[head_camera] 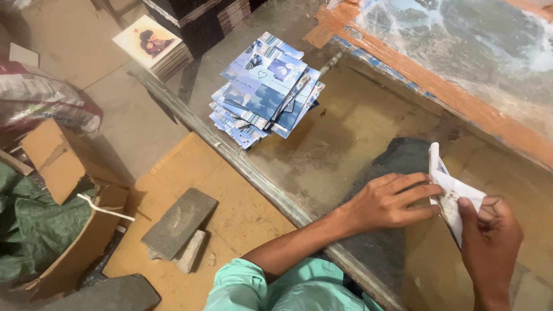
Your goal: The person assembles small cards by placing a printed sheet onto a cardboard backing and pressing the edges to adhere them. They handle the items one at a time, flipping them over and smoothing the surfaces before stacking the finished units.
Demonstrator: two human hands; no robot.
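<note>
My left hand [391, 201] lies over a dark flat stone [403, 158] on the glass-topped table [322, 144], its fingertips pressing on a white tile [455, 193] held on edge. My right hand [489, 242] grips the same tile from the near side, thumb on its face. A fanned stack of blue picture tiles [265, 89] sits further back on the table, apart from both hands.
An orange-framed panel wrapped in plastic [461, 52] runs along the far right. On the floor to the left are a stack of tiles with a picture on top [152, 43], a cardboard box with green cloth [52, 219], and grey stone slabs [178, 224].
</note>
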